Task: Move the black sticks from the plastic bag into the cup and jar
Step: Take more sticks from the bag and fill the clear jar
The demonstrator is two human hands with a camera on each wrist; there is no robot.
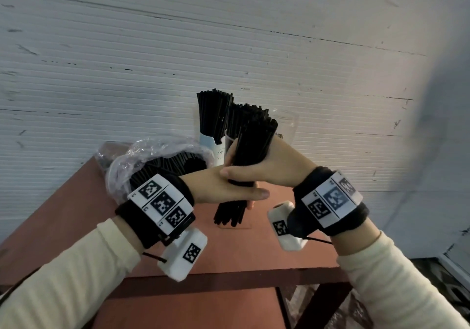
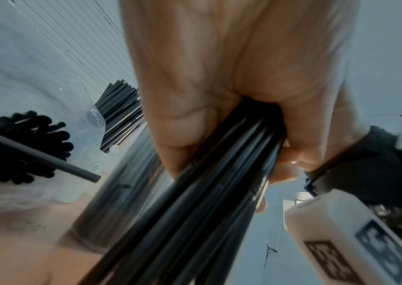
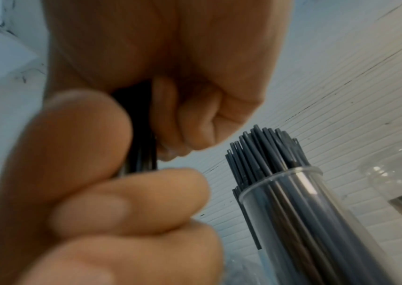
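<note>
Both hands hold one thick bundle of black sticks (image 1: 251,148) upright over the red-brown table (image 1: 254,252). My right hand (image 1: 236,168) grips its middle; my left hand (image 1: 251,197) grips it just below, fingers curled round the sticks (image 2: 219,173). The bundle's lower ends hang a little above the tabletop. To the left lies the clear plastic bag (image 1: 152,153), with more sticks (image 2: 24,150) in it. Behind stands a white cup (image 1: 213,148) full of sticks (image 1: 213,110). A clear cup (image 3: 292,202) beside it also holds sticks.
An empty clear jar (image 1: 287,122) stands at the back right, against the white ribbed wall (image 1: 229,36). The table's front edge (image 1: 229,275) runs below my wrists, with a lower shelf under it. Each wrist carries a white camera box (image 1: 183,252).
</note>
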